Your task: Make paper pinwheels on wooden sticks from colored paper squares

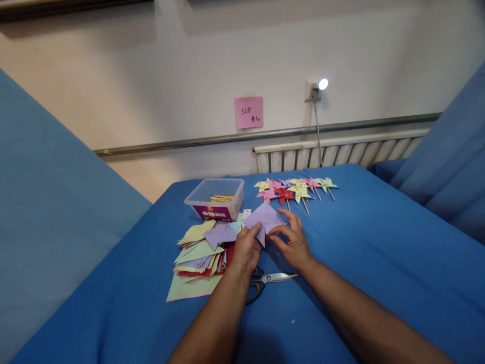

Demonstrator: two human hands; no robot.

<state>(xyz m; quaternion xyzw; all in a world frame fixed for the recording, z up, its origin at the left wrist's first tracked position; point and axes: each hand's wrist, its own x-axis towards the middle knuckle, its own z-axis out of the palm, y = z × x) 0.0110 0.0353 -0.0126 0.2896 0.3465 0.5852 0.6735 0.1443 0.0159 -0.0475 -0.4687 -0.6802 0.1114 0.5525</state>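
Observation:
Both hands hold a lilac paper square (264, 217) a little above the blue table (359, 263). My left hand (247, 248) pinches its lower left edge, fingers closed on the paper. My right hand (293, 240) grips a folded flap at the lower right, thumb and fingers pressed on it. A pile of cut coloured paper squares (200, 253) lies just left of my left hand. Scissors (267, 280) lie under my wrists, partly hidden by my left forearm.
A clear plastic box (215, 198) with thin sticks stands behind the pile. Several finished paper pinwheels (293, 189) on sticks lie in a row at the back. Blue fabric panels rise on both sides. A radiator (341, 151) and a pink note (248, 111) are on the wall.

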